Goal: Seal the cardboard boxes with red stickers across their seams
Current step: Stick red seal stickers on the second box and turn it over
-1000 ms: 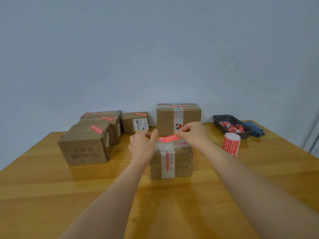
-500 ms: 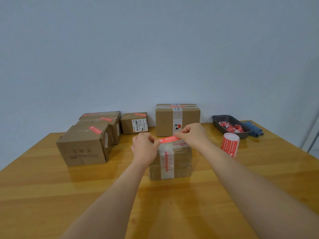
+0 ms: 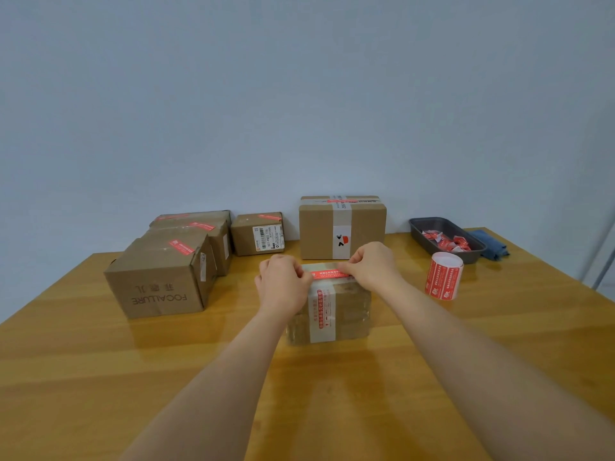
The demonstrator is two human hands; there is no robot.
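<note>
Two hands at work: my left hand [image 3: 283,284] and right hand [image 3: 372,266] pinch a red sticker [image 3: 329,274] by its ends over the nearest box [image 3: 332,314], apparently just touching its top seam; pressing flat comes next.

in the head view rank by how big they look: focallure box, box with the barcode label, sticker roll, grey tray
1. FOCALLURE box, clearly largest.
2. Grey tray and box with the barcode label: look alike, both stand far back, so unranked.
3. Sticker roll, smallest, though it stands nearer the camera.
</note>
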